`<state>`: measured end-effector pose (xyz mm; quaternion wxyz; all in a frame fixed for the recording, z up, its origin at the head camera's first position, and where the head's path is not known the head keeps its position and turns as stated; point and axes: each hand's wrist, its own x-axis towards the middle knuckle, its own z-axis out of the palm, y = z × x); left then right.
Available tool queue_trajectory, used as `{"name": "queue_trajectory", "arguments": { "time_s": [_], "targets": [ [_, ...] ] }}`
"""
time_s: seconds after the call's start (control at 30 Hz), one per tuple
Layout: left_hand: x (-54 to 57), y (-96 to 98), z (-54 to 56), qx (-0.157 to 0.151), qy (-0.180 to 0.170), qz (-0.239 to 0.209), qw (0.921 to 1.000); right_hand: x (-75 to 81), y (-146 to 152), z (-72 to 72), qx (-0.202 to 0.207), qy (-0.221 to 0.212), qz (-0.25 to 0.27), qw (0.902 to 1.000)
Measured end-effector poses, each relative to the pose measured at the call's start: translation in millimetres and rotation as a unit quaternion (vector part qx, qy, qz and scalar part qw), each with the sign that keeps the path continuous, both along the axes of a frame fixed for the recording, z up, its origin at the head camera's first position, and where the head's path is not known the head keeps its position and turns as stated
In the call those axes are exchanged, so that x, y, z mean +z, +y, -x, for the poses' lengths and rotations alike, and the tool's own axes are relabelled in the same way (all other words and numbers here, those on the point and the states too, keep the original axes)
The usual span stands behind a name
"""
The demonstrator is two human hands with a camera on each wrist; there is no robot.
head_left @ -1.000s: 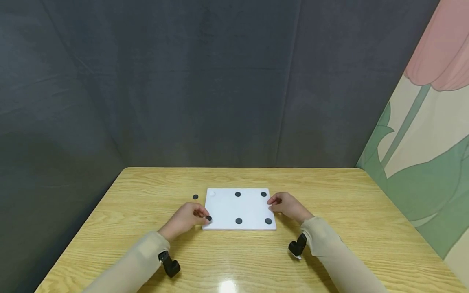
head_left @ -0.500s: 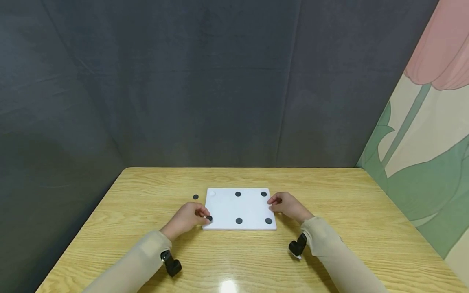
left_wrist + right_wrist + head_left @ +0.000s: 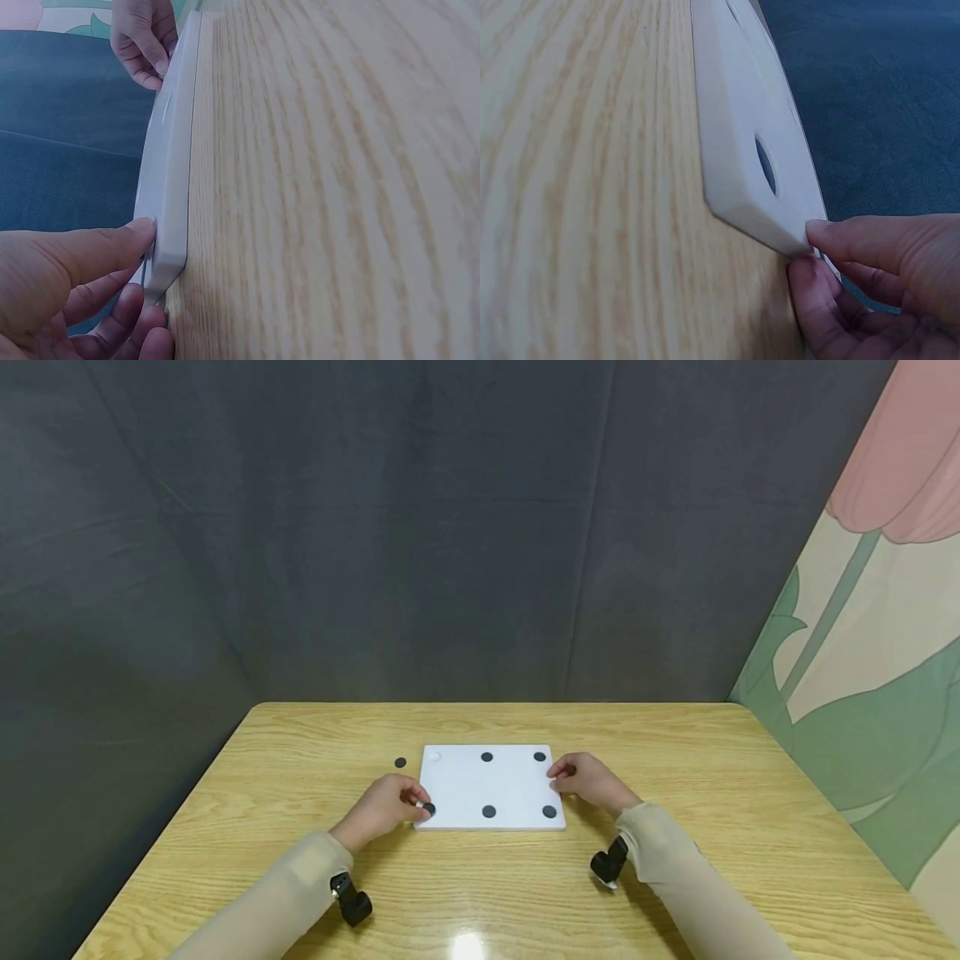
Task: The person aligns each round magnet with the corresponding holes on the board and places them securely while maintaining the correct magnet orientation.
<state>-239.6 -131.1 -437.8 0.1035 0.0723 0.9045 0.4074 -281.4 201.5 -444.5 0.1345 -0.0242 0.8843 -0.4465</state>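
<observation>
A white rectangular board (image 3: 480, 785) with round recesses lies flat on the wooden table. Thumb and fingers of my left hand (image 3: 382, 807) pinch a small black disc (image 3: 430, 808) at the board's near left recess. In the left wrist view the thumb (image 3: 124, 244) lies over the board's top face by that corner, with the fingers curled lower down; how far the disc sits in is hidden. My right hand (image 3: 590, 781) grips the board's right edge, its thumb (image 3: 847, 234) on top and the fingers against the side.
Black discs fill several other recesses, such as one at the near right (image 3: 549, 812). The far left recess (image 3: 436, 757) holds no disc. A loose black disc (image 3: 401, 762) lies on the table (image 3: 300, 752) left of the board. A dark curtain (image 3: 420, 568) hangs behind.
The black disc under my left fingers has tipped flatter toward the board, and that hand has shifted very slightly right. My right hand keeps its grip on the edge.
</observation>
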Motion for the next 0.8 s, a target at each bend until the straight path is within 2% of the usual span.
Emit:
{"name": "queue_trajectory", "arguments": {
  "time_s": [0.8],
  "targets": [
    [2.2, 1.6, -0.5, 0.002, -0.006, 0.001, 1.0, -0.5, 0.6, 0.2, -0.001, -0.003, 0.003, 1.0]
  ]
}}
